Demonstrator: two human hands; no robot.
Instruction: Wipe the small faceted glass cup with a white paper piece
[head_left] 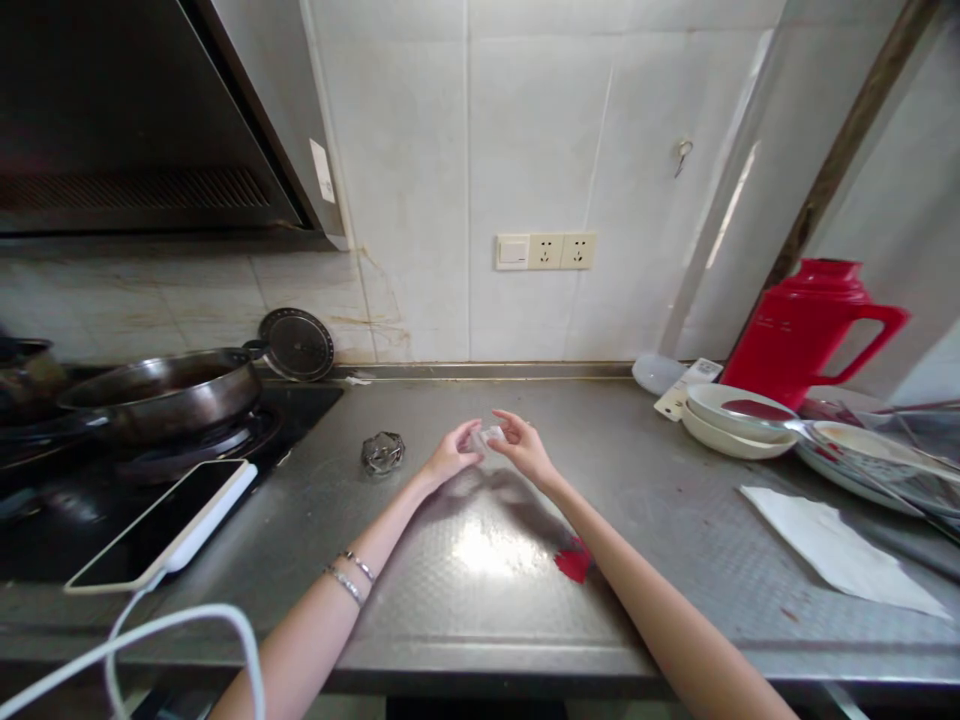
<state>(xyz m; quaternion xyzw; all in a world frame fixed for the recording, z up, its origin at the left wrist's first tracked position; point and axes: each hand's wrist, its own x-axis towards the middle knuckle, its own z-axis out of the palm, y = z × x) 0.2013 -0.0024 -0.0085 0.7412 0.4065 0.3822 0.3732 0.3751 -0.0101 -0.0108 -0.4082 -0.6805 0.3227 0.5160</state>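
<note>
Above the middle of the steel counter point(450, 620), my left hand point(451, 455) and my right hand point(526, 450) come together around a small clear, whitish piece point(486, 436). The fingers of both hands are bent about it, one hand on each side. Its exact kind is too small to make out. To the left of my left hand stands a small round object of dark glass or metal point(382, 453) with a faceted look. A crumpled red scrap point(574, 560) lies by my right forearm, partly hidden behind it.
At left, a steel pan point(172, 395) sits on the black stove point(45, 540), with a white-cased phone point(161, 530) and its cable in front. At right are stacked bowls point(739, 430), a red thermos jug point(806, 330), a plate point(870, 480) and a white paper napkin point(840, 550).
</note>
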